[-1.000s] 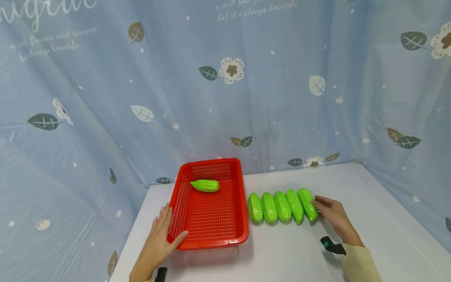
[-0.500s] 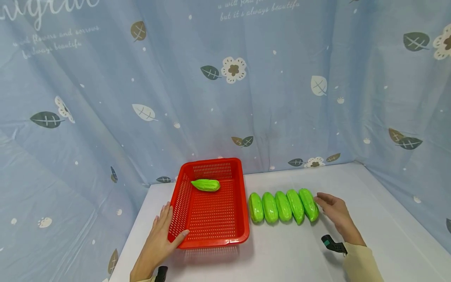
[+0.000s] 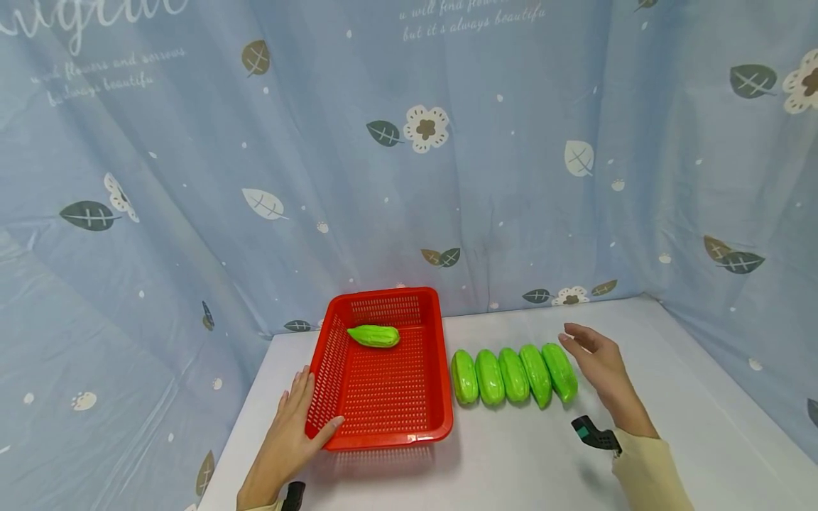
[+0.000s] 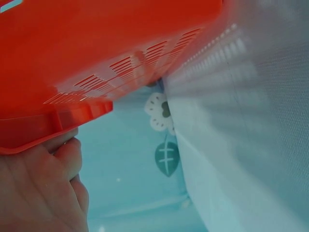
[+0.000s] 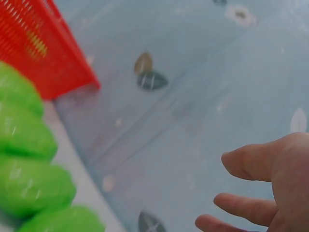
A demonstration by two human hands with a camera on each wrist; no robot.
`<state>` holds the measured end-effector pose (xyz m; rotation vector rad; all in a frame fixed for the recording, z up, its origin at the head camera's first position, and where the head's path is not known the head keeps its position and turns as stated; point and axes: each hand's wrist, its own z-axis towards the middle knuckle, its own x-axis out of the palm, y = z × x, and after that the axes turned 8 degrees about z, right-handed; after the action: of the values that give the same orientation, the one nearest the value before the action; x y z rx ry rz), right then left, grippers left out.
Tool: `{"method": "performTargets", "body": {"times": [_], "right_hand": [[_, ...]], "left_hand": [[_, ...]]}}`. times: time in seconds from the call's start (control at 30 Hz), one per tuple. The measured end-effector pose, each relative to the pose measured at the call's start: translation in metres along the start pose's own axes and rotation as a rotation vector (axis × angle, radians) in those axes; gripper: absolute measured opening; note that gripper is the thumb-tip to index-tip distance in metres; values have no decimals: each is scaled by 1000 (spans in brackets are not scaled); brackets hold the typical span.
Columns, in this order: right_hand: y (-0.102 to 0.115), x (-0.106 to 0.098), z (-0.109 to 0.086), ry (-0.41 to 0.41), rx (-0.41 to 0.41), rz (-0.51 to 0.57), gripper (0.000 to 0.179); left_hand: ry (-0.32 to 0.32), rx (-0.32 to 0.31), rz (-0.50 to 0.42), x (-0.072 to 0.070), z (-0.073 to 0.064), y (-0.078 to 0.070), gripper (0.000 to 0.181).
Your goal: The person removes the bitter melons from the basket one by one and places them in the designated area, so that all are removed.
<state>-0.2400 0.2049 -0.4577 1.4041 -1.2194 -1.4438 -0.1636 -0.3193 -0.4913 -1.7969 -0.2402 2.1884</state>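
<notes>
A red perforated plastic basket (image 3: 383,440) stands on the left part of the table, with one green bitter melon (image 3: 373,336) lying at its back. My left hand (image 3: 287,429) rests at the basket's front left, fingers straight along the side rim and thumb over the corner. In the left wrist view, its fingers (image 4: 70,157) show below the rim. Several glossy green bitter melons (image 3: 513,375) lie side by side in a row to the basket's right. Just off the rightmost bitter melon (image 3: 559,372), my right hand (image 3: 601,362) is raised, relaxed fingers spread and holding nothing.
White cloth covers the table (image 3: 511,461). A blue patterned curtain (image 3: 498,213) hangs behind it and along both sides. A small black camera (image 3: 594,433) sits on the right wrist.
My right hand has left the rightmost bitter melon and moved up and away from it. The left hand stays on the basket. The row of bitter melons looks unchanged.
</notes>
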Motion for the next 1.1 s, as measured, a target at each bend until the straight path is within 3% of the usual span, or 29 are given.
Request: {"method": "performTargets", "body": {"times": [0.3,0.5,0.8,1.1], "right_hand": [[50,21,-17,15,-238,2,59],[77,39,-25,54,-346,2,52],[99,79,-24,129,-434,30,47],[113,126,-12,187,-429,50,46]], "left_hand": [[2,-3,10,2,-1,1,105],[4,-10,10,4,-1,2,105],[13,-13,-3,5,-1,3,104],[15,-17,0,3,-1,2,105]]}}
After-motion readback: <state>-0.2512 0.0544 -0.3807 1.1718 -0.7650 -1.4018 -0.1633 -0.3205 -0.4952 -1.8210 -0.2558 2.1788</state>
